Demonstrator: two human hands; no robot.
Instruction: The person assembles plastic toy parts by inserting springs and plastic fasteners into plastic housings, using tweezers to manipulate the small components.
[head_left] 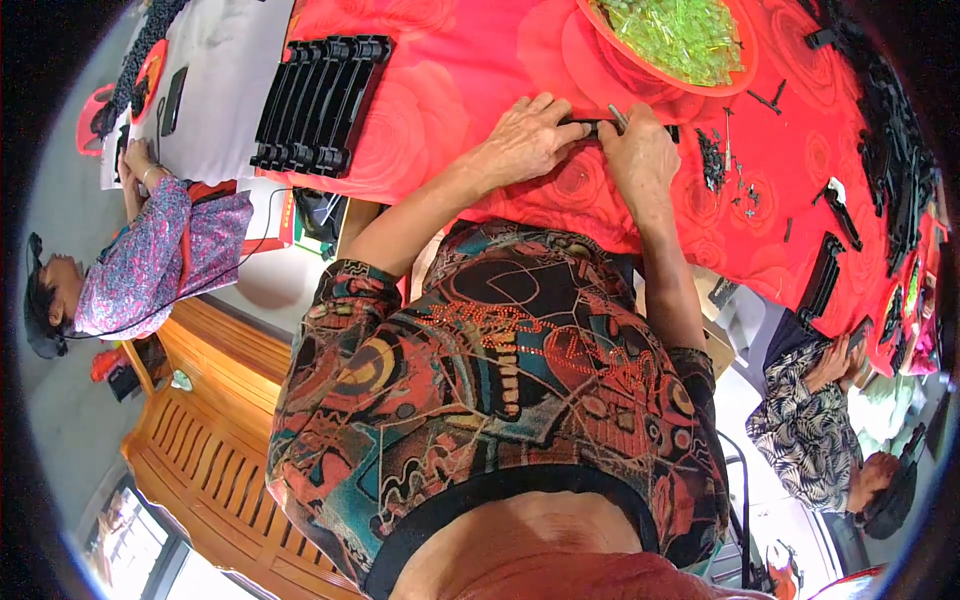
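Note:
Near the table's front edge, my left hand (533, 140) is closed on a narrow black plastic strip (592, 128), its thumb and fingers pressing on it. My right hand (642, 152) is closed at the strip's other side, where a dark end sticks out beyond the knuckles. A thin greyish rod (618, 116) stands up between its thumb and forefinger; its lower end is hidden. Most of the strip is covered by my fingers. Close to the right hand lie a heap of small black pieces (712, 160) and a thin metal-looking stick (728, 138).
A red floral cloth (440, 100) covers the table. Stacked black plastic strips (322, 105) lie at left. An orange-rimmed bowl (690, 88) of clear yellow-green pieces stands at the back. More black parts (890, 170) are piled at right. One person (150, 250) sits left, another (810, 420) right.

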